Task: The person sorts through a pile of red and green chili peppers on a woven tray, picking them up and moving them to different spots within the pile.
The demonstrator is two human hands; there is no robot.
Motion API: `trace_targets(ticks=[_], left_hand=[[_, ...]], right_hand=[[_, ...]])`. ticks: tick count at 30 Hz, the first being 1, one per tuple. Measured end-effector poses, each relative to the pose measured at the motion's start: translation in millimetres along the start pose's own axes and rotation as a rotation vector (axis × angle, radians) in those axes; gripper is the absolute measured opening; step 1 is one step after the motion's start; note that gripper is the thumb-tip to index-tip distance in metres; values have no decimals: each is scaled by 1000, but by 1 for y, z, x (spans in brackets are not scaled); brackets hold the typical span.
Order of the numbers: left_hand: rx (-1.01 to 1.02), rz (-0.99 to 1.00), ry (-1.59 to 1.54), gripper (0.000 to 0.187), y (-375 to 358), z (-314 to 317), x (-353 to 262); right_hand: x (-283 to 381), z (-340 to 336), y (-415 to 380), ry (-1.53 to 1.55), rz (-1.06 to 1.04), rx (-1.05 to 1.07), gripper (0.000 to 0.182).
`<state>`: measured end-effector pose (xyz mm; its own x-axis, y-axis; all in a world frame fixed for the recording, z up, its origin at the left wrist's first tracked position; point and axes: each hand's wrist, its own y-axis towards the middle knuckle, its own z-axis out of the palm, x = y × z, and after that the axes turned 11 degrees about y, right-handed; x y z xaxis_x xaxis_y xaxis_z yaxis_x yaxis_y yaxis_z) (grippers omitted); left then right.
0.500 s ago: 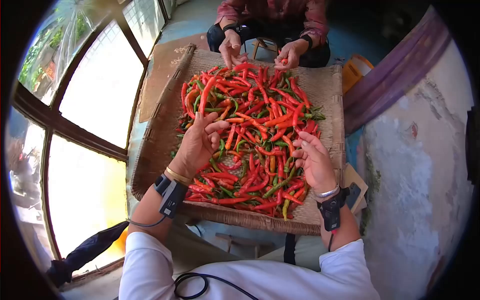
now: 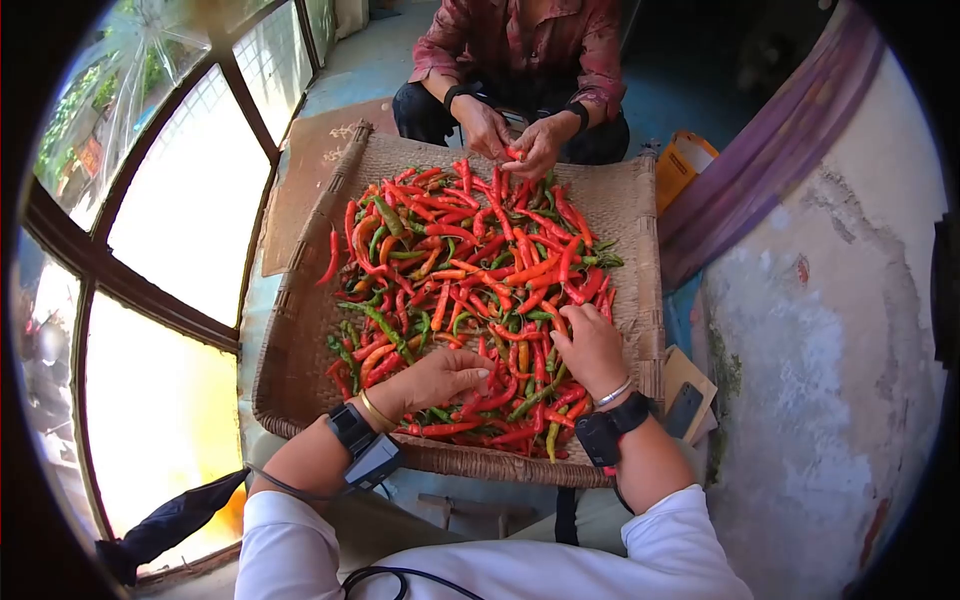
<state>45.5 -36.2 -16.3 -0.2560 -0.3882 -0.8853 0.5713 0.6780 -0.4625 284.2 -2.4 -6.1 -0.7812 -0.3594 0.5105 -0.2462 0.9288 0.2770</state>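
Observation:
Red, orange and green chili peppers (image 2: 480,270) lie heaped in a shallow woven basket (image 2: 625,235). My left hand (image 2: 440,378) is over the near part of the heap, palm down. Its thumb and bent fingers are drawn together; anything between them is hidden. To its right, my right hand (image 2: 592,350) reaches down with curled fingers touching the peppers, their grip partly hidden. One red chili pepper (image 2: 330,256) sits apart from the heap near the basket's left side. Bracelets and black wrist devices circle both my wrists.
Across the basket a seated person's hands (image 2: 515,140) hold a red chili pepper. Windows (image 2: 165,220) line the left, and a stained wall (image 2: 800,350) the right. A phone (image 2: 684,410) rests on cardboard beside the basket. A yellow box (image 2: 683,170) stands behind, near a purple curtain.
Both my hands, open before, now have curled fingers. My left hand has moved nearer and right. A red pepper now shows at the basket's left side. The other person's hands have come together.

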Motion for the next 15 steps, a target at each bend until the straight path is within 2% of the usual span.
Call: trace_targets(ticks=[1,2,4,6,8,15], left_hand=[[21,16,29,32,0,-3,0],[18,22,33,32,1,-4,1],[16,24,-6,31,3,-3,5],[18,34,14,31,5,-2,8],[19,46,34,31,7,-2,9],[1,45,19,27,10,-1,9]], right_hand=[[-5,2,-1,-48,-11,8,38],[-8,5,-1,-49,-16,3,38],[-14,14,-4,47,262,283,44],[-18,24,-7,23,212,219,47],[-15,28,-5,-29,270,223,44],[-22,35,-1,22,268,142,34]])
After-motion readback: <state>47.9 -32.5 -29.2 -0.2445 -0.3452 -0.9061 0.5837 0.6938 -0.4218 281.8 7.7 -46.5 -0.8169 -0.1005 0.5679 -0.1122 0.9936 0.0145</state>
